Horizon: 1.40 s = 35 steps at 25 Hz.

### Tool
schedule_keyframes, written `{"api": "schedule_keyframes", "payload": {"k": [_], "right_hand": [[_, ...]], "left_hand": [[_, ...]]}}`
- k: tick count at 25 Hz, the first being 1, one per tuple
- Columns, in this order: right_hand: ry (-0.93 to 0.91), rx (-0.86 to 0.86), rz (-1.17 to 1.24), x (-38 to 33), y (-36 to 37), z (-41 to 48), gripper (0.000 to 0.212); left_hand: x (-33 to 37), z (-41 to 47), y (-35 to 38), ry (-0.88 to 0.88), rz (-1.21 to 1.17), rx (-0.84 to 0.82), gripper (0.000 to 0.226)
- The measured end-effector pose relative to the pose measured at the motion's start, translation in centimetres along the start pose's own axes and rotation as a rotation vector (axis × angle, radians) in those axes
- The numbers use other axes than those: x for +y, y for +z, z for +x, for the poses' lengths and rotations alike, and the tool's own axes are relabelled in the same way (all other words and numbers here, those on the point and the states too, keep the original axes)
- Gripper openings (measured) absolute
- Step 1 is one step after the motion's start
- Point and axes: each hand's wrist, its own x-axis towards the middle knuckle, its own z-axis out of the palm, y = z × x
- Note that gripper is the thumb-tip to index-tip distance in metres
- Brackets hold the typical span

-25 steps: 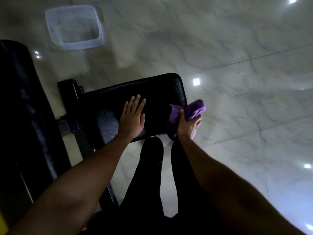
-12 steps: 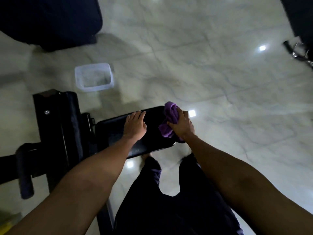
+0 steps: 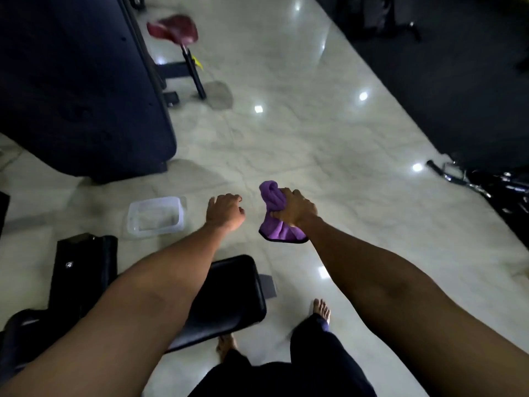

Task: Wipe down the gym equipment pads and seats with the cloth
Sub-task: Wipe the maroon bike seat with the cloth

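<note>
My right hand (image 3: 296,209) grips a bunched purple cloth (image 3: 277,222) in the air above the marble floor, away from any pad. My left hand (image 3: 224,212) hangs beside it with loosely curled fingers and holds nothing. The black seat pad (image 3: 229,299) of the bench lies lower left, partly hidden under my left forearm. A second black pad (image 3: 83,270) stands left of it. A red saddle-shaped seat (image 3: 174,28) on a post is far off at the top.
A clear plastic tub (image 3: 156,214) sits on the floor left of my left hand. A large dark machine (image 3: 77,81) fills the upper left. Black matting (image 3: 458,81) and metal bars (image 3: 469,179) lie at the right. My bare feet (image 3: 322,310) stand near the bench.
Both hands have lifted off the black seat pad and now hover over the floor. The view has tilted up, showing more floor and the far machines. The cloth stays in my right hand.
</note>
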Motion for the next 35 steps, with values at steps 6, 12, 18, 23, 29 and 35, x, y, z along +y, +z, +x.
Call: {"api": "schedule_keyframes", "payload": {"k": [6, 12, 18, 23, 29, 35], "right_hand": [[-0.141, 0.029, -0.074, 5.3, -10.7, 5.3, 0.074], [-0.237, 0.008, -0.165, 10.9, -19.0, 10.3, 0.073], [-0.323, 0.016, -0.173, 10.7, -23.4, 14.8, 0.074], [-0.361, 0.023, -0.15, 10.4, -25.8, 20.7, 0.073], [-0.355, 0.051, -0.192, 9.3, -30.7, 31.9, 0.074], [-0.377, 0.07, -0.214, 4.4, -37.5, 42.5, 0.076]], "left_hand": [[8.9, 4.5, -7.0, -0.208, -0.001, -0.035, 0.039], [17.2, 7.9, -9.8, -0.302, -0.01, 0.031, 0.042], [19.8, 11.3, -12.1, -0.304, -0.038, 0.071, 0.051], [20.1, 17.5, -13.8, -0.316, -0.131, 0.115, 0.058], [19.7, 29.1, -15.4, -0.322, -0.179, 0.085, 0.055], [18.7, 41.2, -22.2, -0.338, -0.227, 0.089, 0.058]]}}
